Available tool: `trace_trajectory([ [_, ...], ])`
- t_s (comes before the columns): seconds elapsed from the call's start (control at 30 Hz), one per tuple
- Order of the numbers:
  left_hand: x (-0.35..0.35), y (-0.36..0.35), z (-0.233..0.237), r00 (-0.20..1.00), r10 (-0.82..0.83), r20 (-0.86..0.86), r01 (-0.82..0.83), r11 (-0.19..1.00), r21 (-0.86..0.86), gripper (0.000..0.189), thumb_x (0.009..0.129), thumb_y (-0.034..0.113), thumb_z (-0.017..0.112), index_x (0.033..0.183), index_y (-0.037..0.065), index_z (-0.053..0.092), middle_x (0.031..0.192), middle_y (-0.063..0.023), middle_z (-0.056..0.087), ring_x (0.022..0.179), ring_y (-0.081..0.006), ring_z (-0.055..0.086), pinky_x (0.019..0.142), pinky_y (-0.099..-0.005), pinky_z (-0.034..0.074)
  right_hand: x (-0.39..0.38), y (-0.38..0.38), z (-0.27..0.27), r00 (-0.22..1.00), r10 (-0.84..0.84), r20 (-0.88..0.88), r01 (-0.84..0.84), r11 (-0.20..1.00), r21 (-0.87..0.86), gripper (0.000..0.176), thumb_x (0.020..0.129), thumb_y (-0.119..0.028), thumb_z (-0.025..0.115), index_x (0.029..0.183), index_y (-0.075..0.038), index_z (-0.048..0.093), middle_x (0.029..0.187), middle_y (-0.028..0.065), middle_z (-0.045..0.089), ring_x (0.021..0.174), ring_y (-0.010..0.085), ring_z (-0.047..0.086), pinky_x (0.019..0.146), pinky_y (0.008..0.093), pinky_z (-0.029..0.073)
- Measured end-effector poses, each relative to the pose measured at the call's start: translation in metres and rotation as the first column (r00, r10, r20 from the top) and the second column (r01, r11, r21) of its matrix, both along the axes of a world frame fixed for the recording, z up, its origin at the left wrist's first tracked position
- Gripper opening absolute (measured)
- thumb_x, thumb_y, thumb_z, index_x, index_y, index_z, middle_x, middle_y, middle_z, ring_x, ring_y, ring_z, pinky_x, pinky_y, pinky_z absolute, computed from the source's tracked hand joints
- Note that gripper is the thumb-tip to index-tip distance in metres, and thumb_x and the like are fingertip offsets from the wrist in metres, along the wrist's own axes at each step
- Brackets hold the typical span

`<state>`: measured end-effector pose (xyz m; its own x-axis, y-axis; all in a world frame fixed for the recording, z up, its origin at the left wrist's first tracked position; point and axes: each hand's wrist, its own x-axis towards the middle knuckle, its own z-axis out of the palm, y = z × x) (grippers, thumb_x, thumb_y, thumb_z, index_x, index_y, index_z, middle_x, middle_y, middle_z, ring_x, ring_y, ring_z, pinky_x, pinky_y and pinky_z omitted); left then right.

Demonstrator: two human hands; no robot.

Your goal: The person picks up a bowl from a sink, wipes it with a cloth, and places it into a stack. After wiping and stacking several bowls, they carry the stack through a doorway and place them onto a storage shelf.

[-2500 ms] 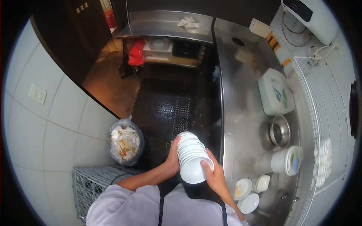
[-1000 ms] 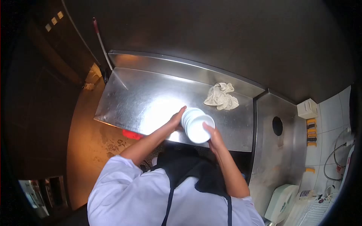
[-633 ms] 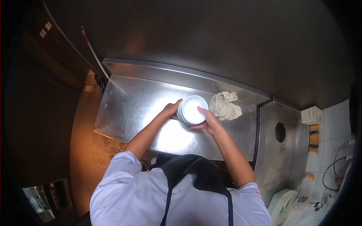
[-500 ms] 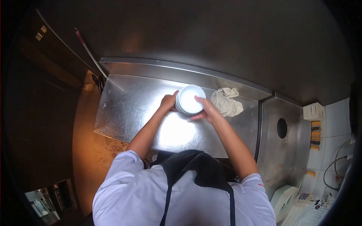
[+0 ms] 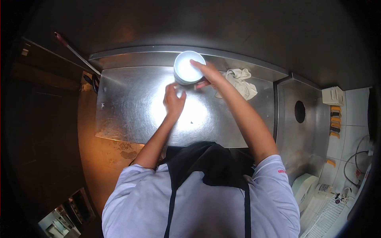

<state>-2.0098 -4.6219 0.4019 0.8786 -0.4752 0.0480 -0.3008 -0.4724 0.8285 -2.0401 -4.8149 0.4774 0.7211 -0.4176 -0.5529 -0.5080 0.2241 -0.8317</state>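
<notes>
Several white bowls (image 5: 190,67), nested in a stack, are raised over the far part of the steel counter, overlapping its back ledge in this view. My right hand (image 5: 207,74) grips the stack from its right side, thumb over the rim inside the top bowl and fingers underneath. Just below and left of the bowls, my left hand (image 5: 174,100) is apart from them, thumb and fingers spread with nothing between them. A crumpled pale cloth (image 5: 241,84) lies on the counter right of my right hand.
The steel counter (image 5: 127,107) has a raised ledge (image 5: 135,59) along its back. At right is another steel surface with a round dark hole (image 5: 299,112). A long-handled tool (image 5: 77,53) leans at the far left. Beyond the right side is a white box (image 5: 332,96).
The bowls have moved up and away from me in my right hand. My left hand has let go of their left side and opened. The view has shifted slightly.
</notes>
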Motion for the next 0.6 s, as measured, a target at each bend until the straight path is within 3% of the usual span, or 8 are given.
trace_trajectory([
  [0.03,-0.010,0.007,0.001,0.998,-0.034,-0.060,0.038,0.997,0.072,0.036,0.081,0.018,0.077,0.112,0.002,0.068,0.108,-0.0115,0.067,0.100,-0.0268,0.068,0.085,-0.0378,0.054,-0.002,0.003,0.000,1.000,-0.013,0.013,0.013,1.000,-0.022,0.085,0.086,-0.062,0.067,0.137,0.004,0.049,0.111,0.0193,0.067,0.086,0.0261,0.073,0.056,0.0333,0.064],
  [0.1,-0.026,0.025,-0.020,0.947,-0.316,-0.058,0.320,0.943,0.095,0.032,0.077,0.020,0.082,0.101,0.002,0.072,0.104,-0.0124,0.067,0.097,-0.0283,0.066,0.084,-0.0396,0.054,-0.005,0.005,0.002,1.000,-0.004,0.005,0.005,0.999,-0.044,0.090,0.086,-0.066,0.063,0.140,0.004,0.046,0.115,0.0202,0.065,0.091,0.0273,0.072,0.057,0.0327,0.064],
  [0.17,-0.047,0.045,-0.025,0.880,-0.471,0.063,0.452,0.871,0.194,0.029,0.074,0.022,0.085,0.094,0.003,0.074,0.098,-0.0123,0.065,0.094,-0.0300,0.065,0.081,-0.0415,0.053,-0.010,0.006,0.005,1.000,-0.023,0.015,0.024,0.999,-0.040,0.095,0.086,-0.068,0.062,0.142,0.005,0.042,0.123,0.0240,0.061,0.096,0.0311,0.071,0.059,0.0348,0.064],
  [0.23,-0.061,0.060,-0.034,0.837,-0.526,0.149,0.486,0.840,0.240,0.026,0.074,0.021,0.084,0.091,0.005,0.073,0.095,-0.0103,0.065,0.090,-0.0291,0.064,0.078,-0.0413,0.053,-0.016,0.008,0.009,0.997,-0.060,0.045,0.061,0.998,-0.015,0.101,0.086,-0.068,0.063,0.145,0.009,0.035,0.134,0.0306,0.053,0.102,0.0376,0.070,0.063,0.0397,0.064],
  [0.33,-0.066,0.069,-0.046,0.808,-0.535,0.246,0.490,0.843,0.222,0.019,0.074,0.016,0.082,0.084,0.005,0.071,0.089,-0.0113,0.062,0.088,-0.0295,0.063,0.075,-0.0414,0.053,-0.021,0.011,0.015,0.994,-0.095,0.058,0.095,0.995,0.003,0.102,0.086,-0.071,0.059,0.149,0.006,0.033,0.141,0.0292,0.048,0.110,0.0404,0.067,0.067,0.0414,0.064],
  [0.43,-0.064,0.071,-0.050,0.793,-0.542,0.276,0.500,0.840,0.212,0.013,0.075,0.009,0.079,0.078,0.004,0.068,0.085,-0.0119,0.059,0.085,-0.0297,0.062,0.071,-0.0412,0.053,-0.025,0.014,0.015,0.991,-0.109,0.082,0.111,0.994,-0.018,0.098,0.090,-0.075,0.049,0.150,0.002,0.036,0.142,0.0232,0.049,0.107,0.0362,0.067,0.068,0.0373,0.063],
  [0.53,-0.062,0.075,-0.054,0.776,-0.559,0.291,0.519,0.829,0.208,0.011,0.075,0.007,0.077,0.076,0.004,0.067,0.083,-0.0113,0.060,0.083,-0.0297,0.063,0.070,-0.0412,0.053,-0.033,0.018,0.016,0.974,-0.184,0.134,0.190,0.981,-0.040,0.089,0.094,-0.072,0.045,0.148,-0.001,0.042,0.140,0.0239,0.052,0.108,0.0348,0.067,0.069,0.0389,0.062],
  [0.6,-0.057,0.081,-0.054,0.780,-0.557,0.284,0.527,0.830,0.182,0.009,0.075,0.006,0.077,0.075,0.005,0.067,0.082,-0.0109,0.061,0.082,-0.0298,0.063,0.071,-0.0413,0.053,-0.047,0.009,-0.004,0.936,-0.305,0.176,0.317,0.947,-0.045,0.079,0.096,-0.065,0.049,0.144,-0.002,0.048,0.138,0.0216,0.055,0.107,0.0304,0.067,0.072,0.0374,0.060],
])
